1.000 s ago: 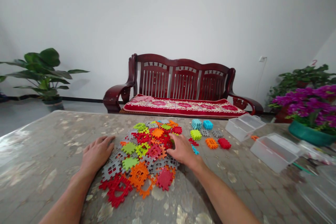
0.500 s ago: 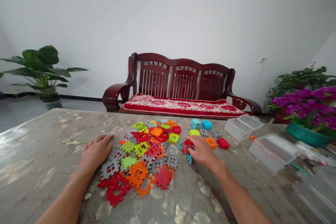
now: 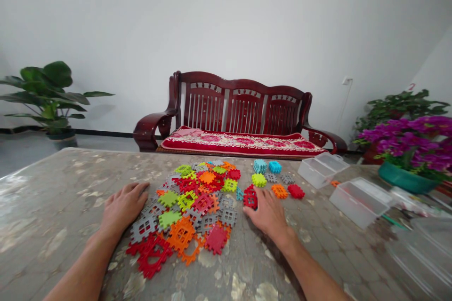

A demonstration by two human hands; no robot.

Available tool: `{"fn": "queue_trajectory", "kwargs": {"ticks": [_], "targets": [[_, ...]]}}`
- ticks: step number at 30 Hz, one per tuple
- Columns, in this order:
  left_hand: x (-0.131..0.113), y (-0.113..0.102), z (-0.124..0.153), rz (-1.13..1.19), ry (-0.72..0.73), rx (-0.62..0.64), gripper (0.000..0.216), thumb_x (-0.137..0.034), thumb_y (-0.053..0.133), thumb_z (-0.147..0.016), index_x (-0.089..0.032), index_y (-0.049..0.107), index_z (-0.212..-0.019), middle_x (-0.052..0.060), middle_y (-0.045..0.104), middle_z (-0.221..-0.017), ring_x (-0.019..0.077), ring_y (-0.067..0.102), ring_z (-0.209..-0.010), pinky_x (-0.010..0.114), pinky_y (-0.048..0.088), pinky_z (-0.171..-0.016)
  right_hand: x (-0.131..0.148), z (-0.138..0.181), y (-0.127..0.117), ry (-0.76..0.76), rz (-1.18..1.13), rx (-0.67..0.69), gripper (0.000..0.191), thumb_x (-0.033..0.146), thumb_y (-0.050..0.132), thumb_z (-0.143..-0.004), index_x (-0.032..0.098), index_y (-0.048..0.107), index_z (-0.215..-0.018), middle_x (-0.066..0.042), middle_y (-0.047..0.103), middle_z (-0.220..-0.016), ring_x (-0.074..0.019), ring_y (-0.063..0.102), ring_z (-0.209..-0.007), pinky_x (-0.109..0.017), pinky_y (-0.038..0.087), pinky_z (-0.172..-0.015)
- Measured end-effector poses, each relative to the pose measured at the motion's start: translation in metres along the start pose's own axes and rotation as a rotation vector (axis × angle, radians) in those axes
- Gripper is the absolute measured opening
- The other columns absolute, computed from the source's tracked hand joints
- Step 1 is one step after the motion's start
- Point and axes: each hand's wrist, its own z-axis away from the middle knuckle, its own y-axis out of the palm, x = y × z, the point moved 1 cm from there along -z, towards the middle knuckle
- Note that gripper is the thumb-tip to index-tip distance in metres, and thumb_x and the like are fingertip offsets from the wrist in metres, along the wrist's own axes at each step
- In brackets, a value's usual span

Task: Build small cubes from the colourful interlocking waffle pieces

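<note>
Right hand: right hand (image 3: 267,212) lies palm down on the table (image 3: 56,207), just right of the pile of tiles (image 3: 187,204); fingers loosely spread and slightly curled, fingertips on a red tile (image 3: 250,196). From above I cannot tell whether it pinches the tile or only rests on it.
Red tile, place: at the pile's right edge, touching the right hand's fingertips on their far side, with a small teal tile (image 3: 239,193) just to its left.
Bearing: red tile lies straight ahead of the right hand, away from the person; roughly square, so no clear long axis. Right hand is much the nearer; the whole pile sits between the tile and the left hand.
Left hand: left hand (image 3: 123,206) flat on the table at the pile's left edge, fingers together and stretched forward, tips touching a grey tile (image 3: 152,207). Holds nothing.
Pile: flat notched tiles, red, orange, green and grey, overlapping between the two hands.
Sorted groups: small stacks beyond the right hand: teal stack (image 3: 260,166), green stack (image 3: 259,179), orange stack (image 3: 279,191), red stack (image 3: 295,191).
Boxes: two clear plastic boxes (image 3: 358,202) further right, well apart from both hands.
Background: wooden bench (image 3: 240,113) against the wall.
</note>
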Motion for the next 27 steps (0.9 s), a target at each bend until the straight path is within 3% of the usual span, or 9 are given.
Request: {"fn": "queue_trajectory", "kwargs": {"ticks": [8, 16, 22, 27], "targets": [[0.000, 0.000, 0.000, -0.017, -0.009, 0.018, 0.049, -0.040, 0.035, -0.096, -0.025, 0.061, -0.135, 0.015, 0.057, -0.141, 0.0343, 0.056, -0.126, 0.053, 0.040, -0.108, 0.008, 0.000, 0.000, -0.018, 0.080, 0.018, 0.047, 0.036, 0.062, -0.084, 0.017, 0.063, -0.127, -0.016, 0.068, -0.118, -0.0347, 0.056, -0.112, -0.046, 0.042, -0.096], [-0.001, -0.001, -0.002, -0.076, -0.034, 0.079, 0.051, -0.040, 0.028, -0.099, -0.026, 0.056, -0.140, 0.011, 0.053, -0.145, 0.0306, 0.051, -0.131, 0.049, 0.036, -0.110, 0.015, -0.002, -0.005, 0.025, 0.108, 0.002, 0.049, 0.048, 0.066, -0.082, 0.020, 0.064, -0.123, -0.013, 0.066, -0.119, -0.0330, 0.054, -0.114, -0.045, 0.039, -0.098], [-0.004, -0.005, -0.002, -0.102, -0.043, 0.119, 0.054, -0.041, 0.023, -0.100, -0.026, 0.052, -0.143, 0.010, 0.050, -0.147, 0.0314, 0.050, -0.132, 0.049, 0.035, -0.112, 0.018, -0.002, -0.002, 0.025, 0.141, 0.009, 0.030, 0.039, 0.062, -0.086, 0.022, 0.067, -0.110, -0.012, 0.068, -0.114, -0.0307, 0.054, -0.111, -0.043, 0.038, -0.096], [-0.005, -0.006, -0.001, -0.099, -0.041, 0.100, 0.053, -0.041, 0.026, -0.099, -0.027, 0.055, -0.141, 0.010, 0.052, -0.145, 0.0314, 0.052, -0.130, 0.048, 0.037, -0.110, 0.016, 0.000, 0.003, -0.002, 0.084, -0.028, 0.030, 0.035, 0.063, -0.085, 0.023, 0.067, -0.111, -0.011, 0.069, -0.112, -0.0303, 0.055, -0.109, -0.043, 0.039, -0.096]]}}
